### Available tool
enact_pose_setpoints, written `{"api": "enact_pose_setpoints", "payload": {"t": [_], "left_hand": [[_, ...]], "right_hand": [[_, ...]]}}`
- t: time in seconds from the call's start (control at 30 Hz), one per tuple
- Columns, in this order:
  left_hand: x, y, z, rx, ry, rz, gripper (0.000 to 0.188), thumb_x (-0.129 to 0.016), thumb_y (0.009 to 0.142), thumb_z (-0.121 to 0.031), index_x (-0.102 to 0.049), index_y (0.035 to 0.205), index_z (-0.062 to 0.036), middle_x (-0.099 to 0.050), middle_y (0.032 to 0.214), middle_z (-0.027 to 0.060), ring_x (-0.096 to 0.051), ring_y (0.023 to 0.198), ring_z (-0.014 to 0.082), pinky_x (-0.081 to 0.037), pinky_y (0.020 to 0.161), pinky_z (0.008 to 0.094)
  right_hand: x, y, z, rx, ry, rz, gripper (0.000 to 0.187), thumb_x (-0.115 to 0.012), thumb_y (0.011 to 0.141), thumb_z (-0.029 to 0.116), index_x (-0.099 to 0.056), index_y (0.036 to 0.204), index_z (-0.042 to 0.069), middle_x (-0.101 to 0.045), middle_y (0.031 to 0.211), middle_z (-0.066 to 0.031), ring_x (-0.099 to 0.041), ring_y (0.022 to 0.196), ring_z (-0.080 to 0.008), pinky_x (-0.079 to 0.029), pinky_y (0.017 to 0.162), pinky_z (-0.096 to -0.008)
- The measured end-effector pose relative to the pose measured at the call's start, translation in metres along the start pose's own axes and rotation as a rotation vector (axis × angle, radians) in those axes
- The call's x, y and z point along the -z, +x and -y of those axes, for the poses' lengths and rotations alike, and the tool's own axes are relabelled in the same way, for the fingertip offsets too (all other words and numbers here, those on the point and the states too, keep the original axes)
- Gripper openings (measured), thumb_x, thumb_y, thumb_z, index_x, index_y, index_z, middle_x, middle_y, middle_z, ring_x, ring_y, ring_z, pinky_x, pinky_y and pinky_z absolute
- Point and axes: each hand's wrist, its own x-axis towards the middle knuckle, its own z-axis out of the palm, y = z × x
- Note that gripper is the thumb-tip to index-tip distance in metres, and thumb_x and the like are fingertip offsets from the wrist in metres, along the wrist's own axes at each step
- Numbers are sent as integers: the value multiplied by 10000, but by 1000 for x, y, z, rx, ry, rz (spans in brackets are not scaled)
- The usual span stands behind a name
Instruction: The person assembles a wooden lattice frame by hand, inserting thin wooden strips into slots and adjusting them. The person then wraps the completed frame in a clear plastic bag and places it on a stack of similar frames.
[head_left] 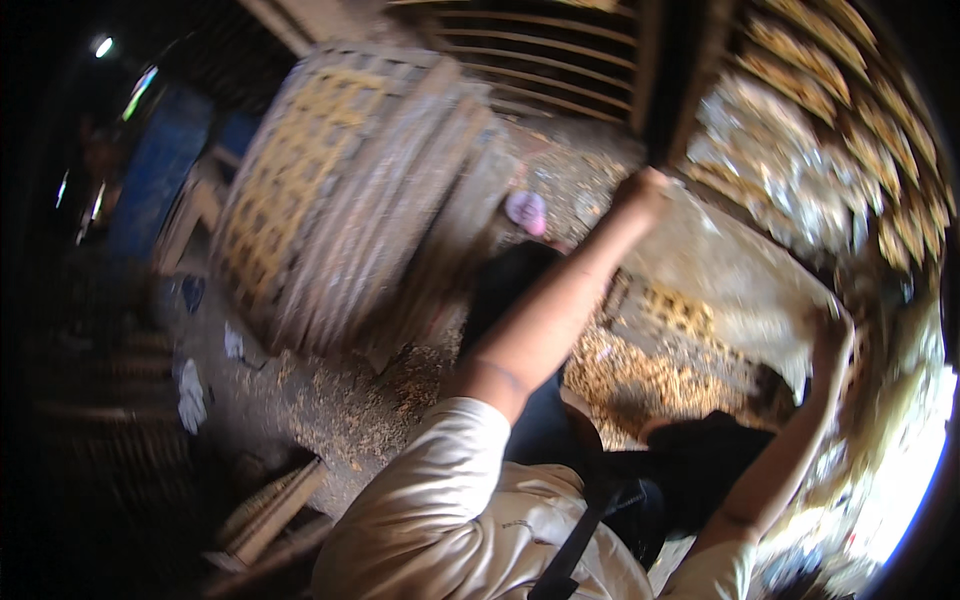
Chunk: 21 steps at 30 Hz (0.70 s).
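left, a slatted wooden stack (390, 190); centre, the left hand (641, 195), fingers clenched on the upper-left corner of a translucent sheet (730, 262); right, the right hand (832, 335) grasping its right edge, presumably to keep it spread above wood chips (645, 385).

Plastic sheet (722, 252) across gap between hands (643, 197)

A ribbed stack of weathered boards (375, 215), yellowish on its left face, stands on the littered floor (335, 420). A blue surface (160, 175) rises beyond; a pink-purple object (526, 212) and white scrap (191, 396) lie apart.
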Motion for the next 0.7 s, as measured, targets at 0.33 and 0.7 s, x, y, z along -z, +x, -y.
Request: {"api": "enact_pose_setpoints", "payload": {"t": [0.33, 0.7], "left_hand": [[120, 42, -103, -500, -956, 286, 398, -688, 854, -310, -655, 1143, -37, -684, 1078, 86, -661, 911, 140, -544, 798, 289], [482, -12, -64, -638, -563, 99, 370, -553, 935, -300, -599, 1198, -44, -606, 1236, 104, -567, 1151, 224, -445, 1005, 389]], "right_hand": [[-3, -20, 130, 300, 140, -412, 378, -538, 951, 289, -636, 1120, -35, -661, 1015, -152, -623, 922, -248, -485, 830, -381], [-110, -45, 458, 967, 431, -41, 319, -646, 786, 18, -698, 1098, 58, -643, 874, -105, -641, 801, -199, -506, 711, -309]]}}
